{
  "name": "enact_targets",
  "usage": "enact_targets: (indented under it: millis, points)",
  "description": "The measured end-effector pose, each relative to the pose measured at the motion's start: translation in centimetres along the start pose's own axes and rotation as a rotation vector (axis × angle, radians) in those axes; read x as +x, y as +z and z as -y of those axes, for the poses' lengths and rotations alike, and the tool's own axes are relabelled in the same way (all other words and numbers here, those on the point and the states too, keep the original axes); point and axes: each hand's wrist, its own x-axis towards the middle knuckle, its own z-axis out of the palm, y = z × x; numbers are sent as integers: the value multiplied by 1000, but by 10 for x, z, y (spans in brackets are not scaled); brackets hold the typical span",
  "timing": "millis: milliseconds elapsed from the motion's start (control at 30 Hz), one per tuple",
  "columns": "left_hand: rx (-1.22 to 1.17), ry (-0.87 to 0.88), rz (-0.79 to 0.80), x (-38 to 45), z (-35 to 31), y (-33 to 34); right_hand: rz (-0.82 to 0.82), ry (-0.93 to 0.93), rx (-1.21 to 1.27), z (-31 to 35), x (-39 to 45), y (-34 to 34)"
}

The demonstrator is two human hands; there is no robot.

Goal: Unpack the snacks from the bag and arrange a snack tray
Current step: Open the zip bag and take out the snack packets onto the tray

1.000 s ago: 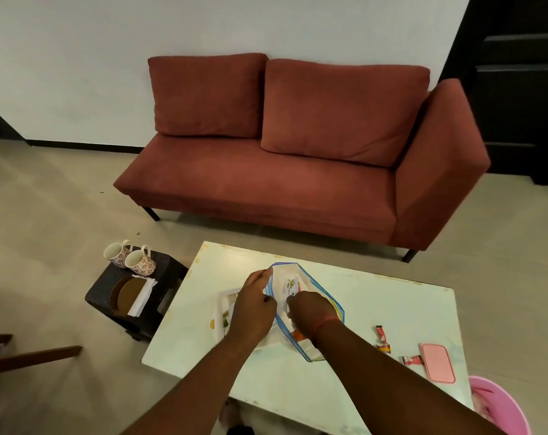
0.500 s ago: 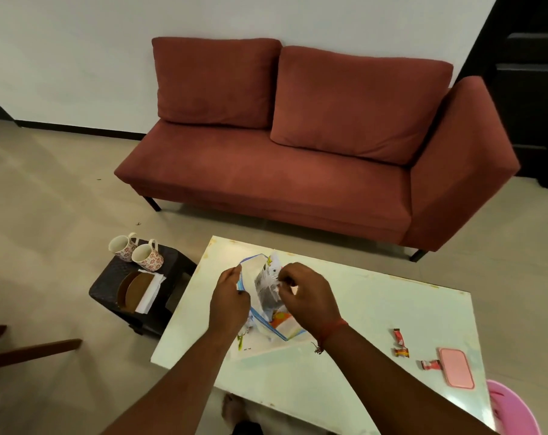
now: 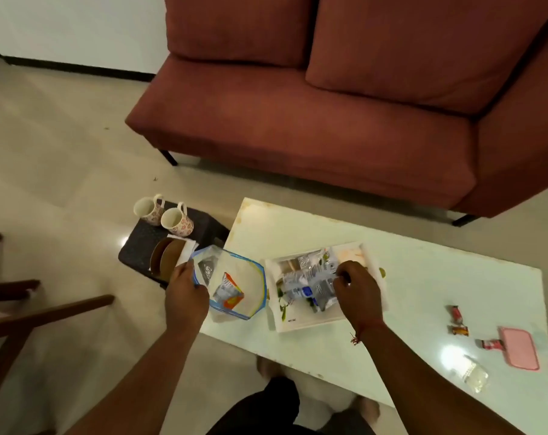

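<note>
A clear zip bag (image 3: 247,277) with a blue rim hangs open at the table's left edge, and my left hand (image 3: 184,293) grips its near-left rim. Inside it lie an orange-and-silver snack packet (image 3: 230,291) and a dark packet (image 3: 207,270). To its right a white tray (image 3: 301,323) with a leaf print rests on the pale table (image 3: 423,277). My right hand (image 3: 355,290) is over the tray, pinching a bunch of silver-blue snack packets (image 3: 310,285) that lie across it.
Small red candies (image 3: 456,313) (image 3: 459,330) (image 3: 491,343), a pink phone (image 3: 519,348) and a clear wrapper (image 3: 473,373) lie at the table's right end. A dark stool (image 3: 140,246) to the left holds two floral mugs (image 3: 162,213), brown coasters and napkins. A red sofa (image 3: 297,120) stands behind.
My right hand drew silver packets out of the bag and carried them right onto the tray. My left hand moved the bag left, off the tray. The view tilted down.
</note>
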Motion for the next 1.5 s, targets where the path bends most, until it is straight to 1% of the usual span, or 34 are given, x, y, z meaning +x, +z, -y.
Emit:
enact_targets:
  millis: [100,167,300,400,567,667,700,767,867,933,1000,1033,1100,1200,1267,1367,1433,1500]
  points:
    - [82,-20,19,12,21,-4,263,-79,-259,-21,4,47]
    - [104,-27,31,17,30,-7,396,-144,-367,-30,6,74]
    - [122,9,45,24,43,-11,550,-246,-469,-41,8,116]
    - [143,11,64,28,50,-11,615,-262,-516,-42,9,132]
    - [129,-13,93,28,47,-6,633,-149,-699,-43,13,131]
    - [111,-5,117,23,35,0,592,-66,-704,-41,11,117]
    - [97,9,122,20,29,2,550,-46,-678,-39,10,112]
    - [48,46,131,11,14,7,409,-32,-574,-31,7,97]
    - [-12,74,153,0,-6,17,187,-67,-377,-11,4,74]
    - [-17,100,159,-10,-21,24,93,-131,-286,9,-1,54]
    - [5,138,163,-21,-37,32,68,-246,-226,26,-9,40]
    - [17,161,158,-27,-47,35,91,-299,-209,33,-15,35]
    - [20,201,144,-42,-71,43,214,-379,-228,43,-25,24]
    - [-10,242,135,-71,-112,54,464,-424,-422,42,-34,9]
    - [-5,292,138,-92,-139,63,575,-389,-560,31,-36,-8]
    - [-23,378,141,-122,-175,78,660,-353,-769,8,-31,-38]
    - [-48,402,154,-142,-198,88,685,-351,-941,-9,-26,-61]
    - [-75,420,158,-159,-219,97,705,-330,-1037,-25,-23,-81]
